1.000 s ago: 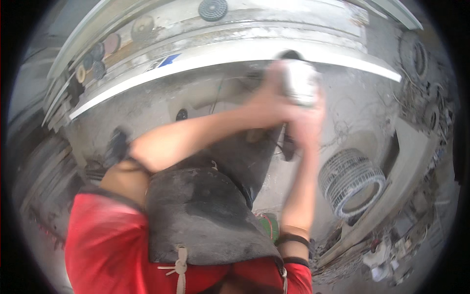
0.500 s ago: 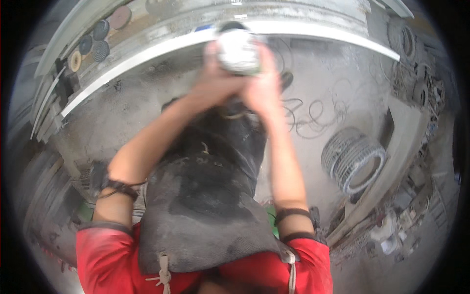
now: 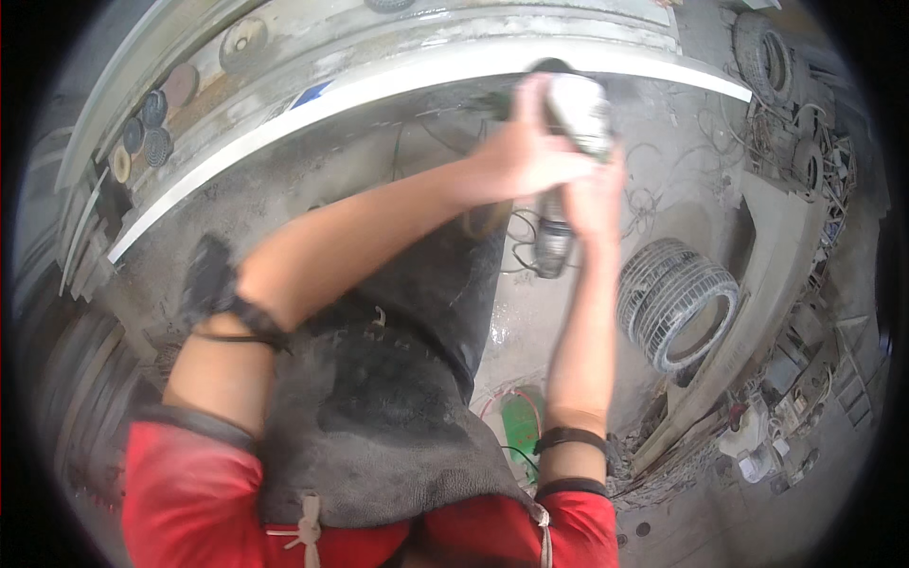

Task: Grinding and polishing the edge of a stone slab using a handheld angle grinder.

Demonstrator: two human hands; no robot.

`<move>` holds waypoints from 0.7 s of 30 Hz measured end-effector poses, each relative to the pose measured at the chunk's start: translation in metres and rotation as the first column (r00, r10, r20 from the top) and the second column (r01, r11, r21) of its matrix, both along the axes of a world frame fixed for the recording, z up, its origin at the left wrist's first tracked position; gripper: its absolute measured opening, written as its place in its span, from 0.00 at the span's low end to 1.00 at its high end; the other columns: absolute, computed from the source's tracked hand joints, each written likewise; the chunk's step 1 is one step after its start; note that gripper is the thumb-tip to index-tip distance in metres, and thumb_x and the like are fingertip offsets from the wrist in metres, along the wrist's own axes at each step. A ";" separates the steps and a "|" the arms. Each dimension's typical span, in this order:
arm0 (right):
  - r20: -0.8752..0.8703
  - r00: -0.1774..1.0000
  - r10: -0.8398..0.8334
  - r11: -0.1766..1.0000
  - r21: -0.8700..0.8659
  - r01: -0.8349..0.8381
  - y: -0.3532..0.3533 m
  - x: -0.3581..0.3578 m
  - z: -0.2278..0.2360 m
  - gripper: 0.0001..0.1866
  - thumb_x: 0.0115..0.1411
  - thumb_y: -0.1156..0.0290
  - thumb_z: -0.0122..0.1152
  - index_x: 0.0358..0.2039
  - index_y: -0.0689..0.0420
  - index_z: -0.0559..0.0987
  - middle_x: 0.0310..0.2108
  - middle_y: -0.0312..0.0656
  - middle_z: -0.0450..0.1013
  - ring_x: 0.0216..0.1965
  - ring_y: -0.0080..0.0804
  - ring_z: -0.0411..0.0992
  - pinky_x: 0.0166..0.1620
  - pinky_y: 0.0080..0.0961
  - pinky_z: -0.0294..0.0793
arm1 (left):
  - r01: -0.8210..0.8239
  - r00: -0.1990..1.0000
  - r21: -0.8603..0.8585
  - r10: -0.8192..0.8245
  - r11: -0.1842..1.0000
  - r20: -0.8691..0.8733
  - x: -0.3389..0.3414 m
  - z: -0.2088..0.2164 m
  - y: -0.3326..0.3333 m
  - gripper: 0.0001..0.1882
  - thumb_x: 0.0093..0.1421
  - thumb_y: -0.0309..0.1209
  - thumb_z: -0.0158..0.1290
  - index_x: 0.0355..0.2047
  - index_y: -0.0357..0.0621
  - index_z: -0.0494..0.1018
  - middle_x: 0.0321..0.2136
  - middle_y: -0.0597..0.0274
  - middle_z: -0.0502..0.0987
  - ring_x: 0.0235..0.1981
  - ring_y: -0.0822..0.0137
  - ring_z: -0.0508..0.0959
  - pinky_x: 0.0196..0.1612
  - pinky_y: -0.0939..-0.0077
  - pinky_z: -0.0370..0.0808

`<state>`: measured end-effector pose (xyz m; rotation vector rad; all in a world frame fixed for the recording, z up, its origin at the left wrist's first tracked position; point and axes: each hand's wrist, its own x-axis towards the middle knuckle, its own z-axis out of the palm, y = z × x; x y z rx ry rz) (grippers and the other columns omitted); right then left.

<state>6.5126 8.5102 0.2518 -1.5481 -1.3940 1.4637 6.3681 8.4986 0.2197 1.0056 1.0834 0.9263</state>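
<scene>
Both hands grip an angle grinder [image 3: 579,112] with a pale metal head and a dark round disc at its far end. My left hand [image 3: 532,156] is wrapped round the near left side of the head. Just behind it, my right hand [image 3: 598,194] closes round the body, whose dark rear end points back toward me. The disc lies at the long white edge [image 3: 398,85] of a slab; whether it touches is hard to tell. A blue mark [image 3: 311,94] sits on that edge, left of the grinder. A dark apron [image 3: 379,407] covers my front.
Several round pads [image 3: 156,147] lie on the slab [image 3: 379,43] at the far left. Stacked tyres [image 3: 677,303] stand on the floor to the right, beside a long pale beam [image 3: 791,246]. Loose cables [image 3: 521,251] trail below the grinder. A green object [image 3: 521,426] lies near my right elbow.
Both hands and the grinder have moved right along the white edge. My left arm now reaches further across my body. The view has shifted slightly.
</scene>
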 end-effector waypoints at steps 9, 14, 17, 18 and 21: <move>0.190 0.856 0.481 0.875 -0.046 -0.481 -0.044 -0.092 -0.007 0.44 0.45 0.52 0.69 0.63 0.51 0.64 0.46 0.55 0.76 0.48 0.58 0.75 0.49 0.45 0.75 | -0.385 0.923 -0.445 0.345 0.809 -0.170 -0.088 0.018 -0.120 0.28 0.58 0.40 0.57 0.56 0.41 0.68 0.40 0.57 0.79 0.27 0.74 0.79 0.18 0.83 0.70; 0.251 0.864 0.436 0.898 -0.062 -0.435 -0.008 -0.053 0.008 0.47 0.45 0.49 0.70 0.65 0.50 0.62 0.48 0.58 0.75 0.47 0.58 0.74 0.48 0.45 0.76 | -0.312 0.948 -0.348 0.314 0.884 -0.053 -0.048 0.034 -0.068 0.30 0.58 0.39 0.59 0.56 0.38 0.65 0.40 0.57 0.77 0.30 0.71 0.78 0.24 0.81 0.74; 0.068 0.996 0.056 0.991 0.116 -0.064 0.044 0.047 -0.017 0.41 0.48 0.68 0.70 0.62 0.58 0.63 0.45 0.47 0.77 0.45 0.41 0.77 0.50 0.34 0.76 | -0.237 0.947 -0.152 0.263 0.960 0.184 0.061 0.003 0.032 0.47 0.54 0.32 0.64 0.66 0.37 0.46 0.43 0.56 0.77 0.49 0.63 0.76 0.58 0.68 0.70; 0.147 0.989 0.003 0.999 0.032 -0.008 0.062 0.081 -0.006 0.36 0.52 0.70 0.69 0.60 0.62 0.65 0.47 0.43 0.76 0.47 0.34 0.75 0.51 0.33 0.76 | -0.113 0.971 0.027 0.116 0.993 -0.211 0.083 0.006 0.065 0.54 0.52 0.35 0.66 0.67 0.37 0.39 0.39 0.54 0.78 0.46 0.64 0.78 0.54 0.68 0.73; 0.101 0.986 -0.133 0.983 -0.114 0.144 0.105 0.158 -0.005 0.26 0.58 0.67 0.67 0.54 0.62 0.70 0.44 0.41 0.76 0.42 0.28 0.74 0.46 0.29 0.75 | 0.219 0.976 -0.373 -0.207 0.902 0.072 0.129 0.049 0.130 0.61 0.49 0.40 0.64 0.69 0.40 0.31 0.30 0.48 0.79 0.17 0.65 0.77 0.26 0.69 0.79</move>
